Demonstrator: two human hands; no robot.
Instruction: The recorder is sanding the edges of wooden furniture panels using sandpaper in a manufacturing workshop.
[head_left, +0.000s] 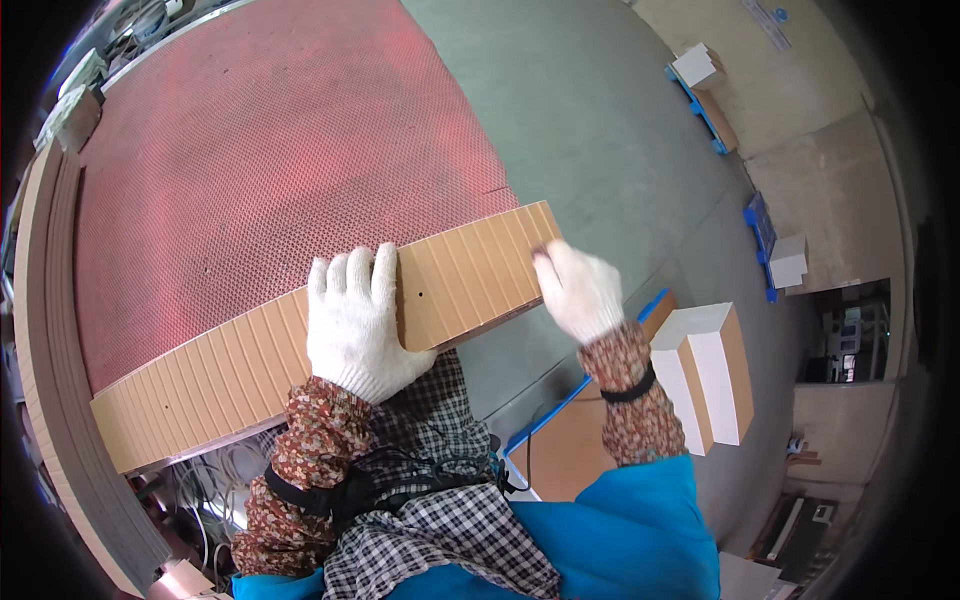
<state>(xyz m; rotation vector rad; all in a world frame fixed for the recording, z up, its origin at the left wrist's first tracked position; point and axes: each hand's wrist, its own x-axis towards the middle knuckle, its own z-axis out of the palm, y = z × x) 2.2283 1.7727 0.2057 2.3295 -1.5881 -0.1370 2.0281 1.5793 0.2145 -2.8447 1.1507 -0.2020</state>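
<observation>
In front of me lies a long tan board (240, 350) with grooves across its face and small dark holes, slanting up to the right. My left hand (352, 320), in a white knit glove, rests flat on the board with its fingers stretched out, pointing away from me. At the board's right end my right hand (580, 292), also gloved in white, has its fingers closed. Something small and dark shows at its fingertips, too small to name. Whether that hand touches the board's end I cannot tell.
Beyond the board spreads a red perforated mat (290, 150). Long tan boards (45, 330) stand stacked along the left. White and brown boxes (705, 370) are on the right by a blue-edged brown sheet (560, 455). Blue pallets (760, 235) line the far right; cables (205, 500) hang below the board.
</observation>
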